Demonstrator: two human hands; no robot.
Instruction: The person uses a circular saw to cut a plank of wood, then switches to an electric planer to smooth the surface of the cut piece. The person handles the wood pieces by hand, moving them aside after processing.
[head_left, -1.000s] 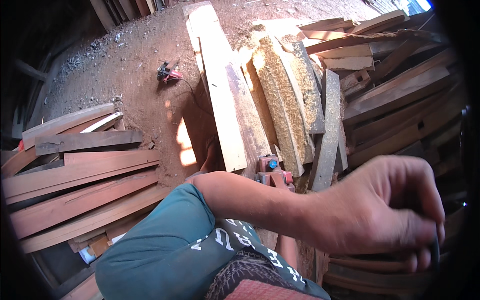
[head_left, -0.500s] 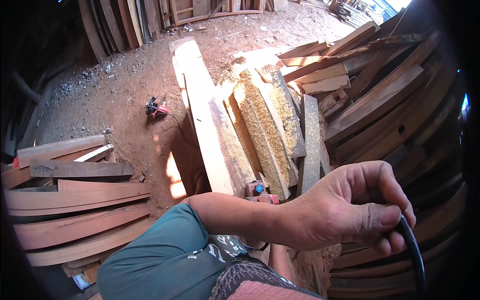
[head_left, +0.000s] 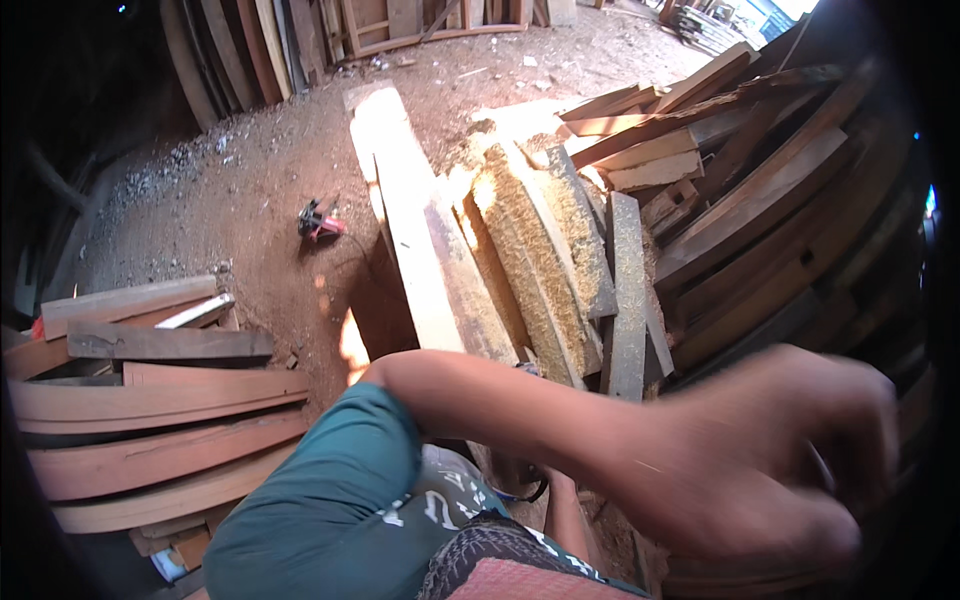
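My left arm (head_left: 520,400), in a teal sleeve, reaches across to the right. At its end, my left hand (head_left: 770,450) is smeared by motion; its fingers look curled, and no cable can be made out in it. Below that arm, my right forearm (head_left: 565,515) rises from the lower edge, its hand hidden. Only a small part of a power tool (head_left: 527,369) shows above my left forearm, at the near end of a long pale plank (head_left: 420,230). Beside this plank lie several boards (head_left: 535,235) covered in wood shavings.
A red and black power tool (head_left: 320,220) lies on the dirt floor (head_left: 260,190). Curved reddish boards (head_left: 160,400) are stacked at the left, and a dark timber pile (head_left: 760,210) stands at the right. Upright boards (head_left: 235,50) lean at the back.
My left hand, which pinched a black cable, has moved down and to the right and is blurred. My left forearm covers more of the power tool. The view has shifted slightly.
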